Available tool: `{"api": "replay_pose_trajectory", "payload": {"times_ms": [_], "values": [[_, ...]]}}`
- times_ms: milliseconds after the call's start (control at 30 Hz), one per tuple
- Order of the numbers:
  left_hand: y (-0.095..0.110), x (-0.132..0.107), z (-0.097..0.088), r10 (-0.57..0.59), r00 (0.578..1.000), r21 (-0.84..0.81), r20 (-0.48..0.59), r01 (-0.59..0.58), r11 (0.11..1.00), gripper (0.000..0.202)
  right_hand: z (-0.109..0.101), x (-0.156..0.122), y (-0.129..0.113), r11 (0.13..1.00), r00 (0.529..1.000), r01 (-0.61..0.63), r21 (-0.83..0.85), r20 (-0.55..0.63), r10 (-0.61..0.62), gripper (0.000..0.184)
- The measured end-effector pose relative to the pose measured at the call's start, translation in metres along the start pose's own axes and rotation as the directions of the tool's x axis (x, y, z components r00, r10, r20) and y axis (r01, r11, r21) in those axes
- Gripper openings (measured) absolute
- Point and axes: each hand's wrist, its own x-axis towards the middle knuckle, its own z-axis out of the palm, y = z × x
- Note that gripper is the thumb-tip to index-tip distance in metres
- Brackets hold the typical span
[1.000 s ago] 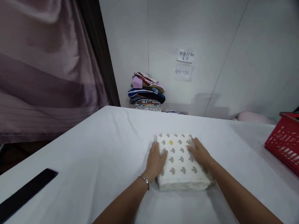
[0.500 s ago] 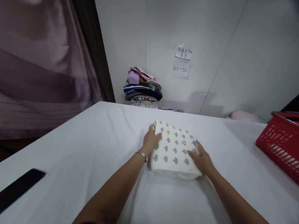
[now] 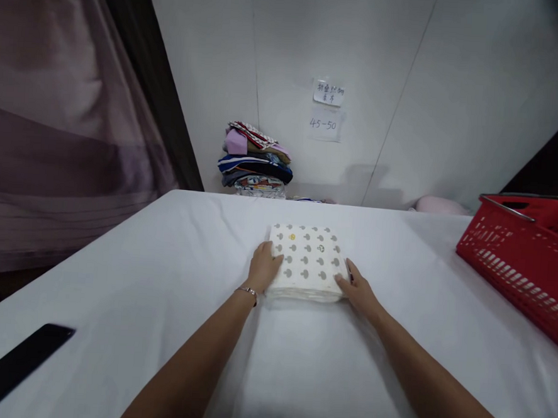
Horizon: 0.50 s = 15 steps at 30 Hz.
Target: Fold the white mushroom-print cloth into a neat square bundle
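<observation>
A folded white cloth (image 3: 306, 261) printed with small grey shapes lies on the white table (image 3: 162, 271), towards its far side. My left hand (image 3: 263, 268) rests against the cloth's left edge, fingers curled over the top. My right hand (image 3: 356, 289) presses against its near right corner with the fingers stretched along the side. Both hands hold the folded cloth between them. A bracelet sits on my left wrist.
A red plastic basket (image 3: 522, 255) stands at the table's right edge. A stack of folded clothes (image 3: 256, 163) lies behind the table against the white wall, under two paper notes (image 3: 327, 108). A flat black object (image 3: 11, 369) lies near left. A mauve curtain (image 3: 53, 113) hangs left.
The folded cloth has slid away from me across the table and turned square to the far edge. My hands moved from its top to its left edge and near right corner.
</observation>
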Motion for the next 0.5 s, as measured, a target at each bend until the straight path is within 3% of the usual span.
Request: {"api": "replay_pose_trajectory", "payload": {"times_ms": [133, 267, 367, 500], "values": [[0.017, -0.036, -0.002, 0.274, 0.962, 0.092, -0.021, -0.271, 0.958, 0.038, 0.0, -0.024, -0.003, 0.986, 0.999, -0.042, 0.162, -0.006, 0.043, 0.065], [0.031, -0.069, 0.003, 0.554, 0.831, 0.08, 0.058, -0.557, 0.827, 0.028, 0.001, -0.037, 0.001, 0.915, 0.989, -0.063, 0.398, -0.095, 0.11, 0.062], [0.037, -0.083, 0.007, 0.65, 0.752, 0.062, 0.107, -0.657, 0.751, 0.026, -0.002, -0.043, 0.005, 0.861, 0.97, -0.094, 0.499, -0.149, 0.192, 0.058], [0.048, -0.09, 0.013, 0.672, 0.731, 0.084, 0.118, -0.682, 0.727, 0.028, -0.008, -0.048, 0.008, 0.849, 0.961, -0.111, 0.517, -0.162, 0.224, 0.049]]}}
